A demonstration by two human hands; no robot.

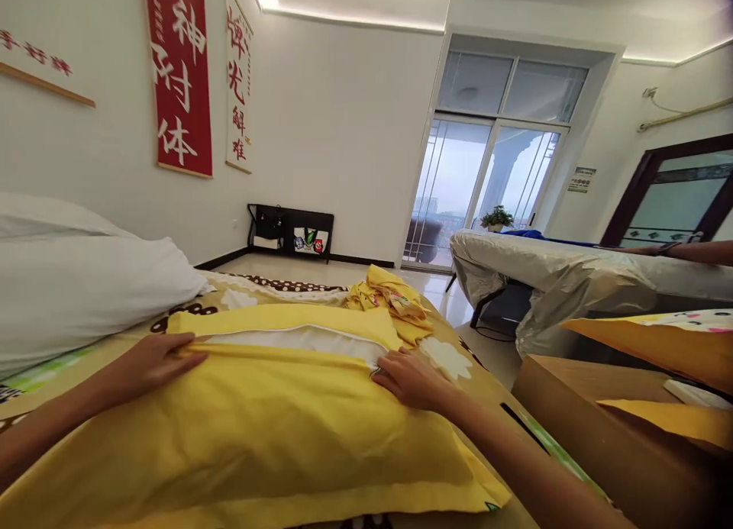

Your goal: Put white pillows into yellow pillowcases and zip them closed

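A yellow pillowcase lies on the bed, puffed out by a white pillow that shows through a long slit near the far edge. A pale zipper-like line runs along this opening. At the slit's left end, my left hand has its thumb and fingers closed on the pillowcase edge. My right hand pinches the fabric at the right end of the slit, its fingertips curled and partly hidden. Just beyond lies a crumpled yellow cloth with a printed pattern.
White bedding is heaped at the left. To the right stand a wooden box-like piece of furniture with yellow fabric and a plastic-covered table. Another person's arm rests there. A black rack stands by the wall.
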